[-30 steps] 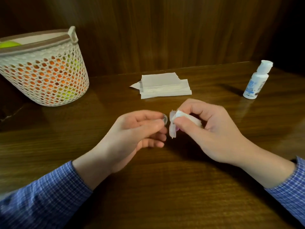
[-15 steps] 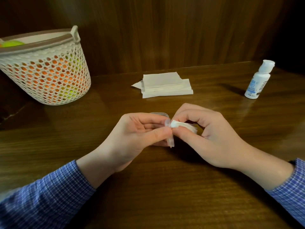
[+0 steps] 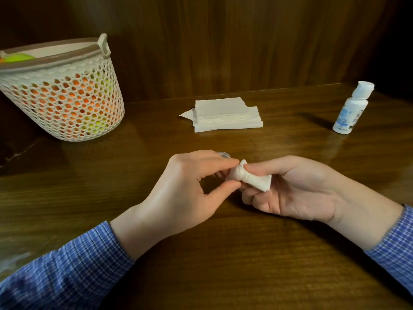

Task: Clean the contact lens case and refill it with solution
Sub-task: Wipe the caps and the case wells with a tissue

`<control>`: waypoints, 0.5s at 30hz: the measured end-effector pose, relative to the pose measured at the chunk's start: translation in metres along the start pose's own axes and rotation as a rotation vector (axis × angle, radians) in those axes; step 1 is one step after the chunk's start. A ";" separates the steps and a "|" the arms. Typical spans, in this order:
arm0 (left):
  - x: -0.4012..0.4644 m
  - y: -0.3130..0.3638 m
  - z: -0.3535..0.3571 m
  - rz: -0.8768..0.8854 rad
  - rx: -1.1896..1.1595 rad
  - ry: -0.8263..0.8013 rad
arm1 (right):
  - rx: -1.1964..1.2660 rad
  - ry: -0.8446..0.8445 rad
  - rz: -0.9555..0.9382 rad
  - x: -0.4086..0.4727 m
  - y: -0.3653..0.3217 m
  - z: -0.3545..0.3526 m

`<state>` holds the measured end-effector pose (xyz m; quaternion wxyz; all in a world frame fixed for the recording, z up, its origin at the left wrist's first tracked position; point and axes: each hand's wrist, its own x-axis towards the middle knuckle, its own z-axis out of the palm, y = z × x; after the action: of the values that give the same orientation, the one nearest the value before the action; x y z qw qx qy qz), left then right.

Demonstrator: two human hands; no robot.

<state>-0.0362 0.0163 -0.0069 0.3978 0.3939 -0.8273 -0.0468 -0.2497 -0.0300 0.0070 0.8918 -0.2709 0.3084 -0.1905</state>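
Above the middle of the desk (image 3: 223, 265), my left hand (image 3: 190, 189) pinches the contact lens case (image 3: 222, 155) between thumb and curled fingers; only a clear sliver of it shows at my fingertips, so its long axis and facing cannot be told. My right hand (image 3: 297, 186), palm turned up, grips a twisted tissue (image 3: 245, 177), thumb pressed over its waist and fingers curled beneath. The tissue's long axis runs roughly left to right, its narrower tip pointing toward my left hand and meeting the case there, its broader end flaring toward my right palm. I judge the twist serves to make a firm point that reaches inside a well, while the left hand steadies the case against the pressure; the wiping step seems under way and the refill not yet begun. Near the far right corner the solution bottle (image 3: 352, 110) stands upright, capped, well apart from both hands, presumably kept for later. At the far edge lies a stack of tissues (image 3: 225, 115), and at the far left a perforated basket (image 3: 62, 95).
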 end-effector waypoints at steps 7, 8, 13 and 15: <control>0.007 -0.008 -0.008 -0.826 -1.225 -0.205 | -0.792 0.433 -0.673 -0.008 -0.001 0.002; 0.008 -0.010 -0.008 -0.871 -1.309 -0.234 | -0.954 0.506 -0.870 -0.009 0.002 0.002; 0.007 -0.011 -0.009 -0.865 -1.524 -0.432 | -1.466 0.399 -1.387 -0.002 0.012 -0.005; 0.008 -0.011 -0.008 -0.858 -1.546 -0.468 | -1.548 0.362 -1.402 0.001 0.013 -0.008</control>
<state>-0.0262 0.0052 -0.0008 0.3213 0.2720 -0.4075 -0.8104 -0.2520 -0.0230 -0.0065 0.1074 -0.8502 0.2485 -0.4516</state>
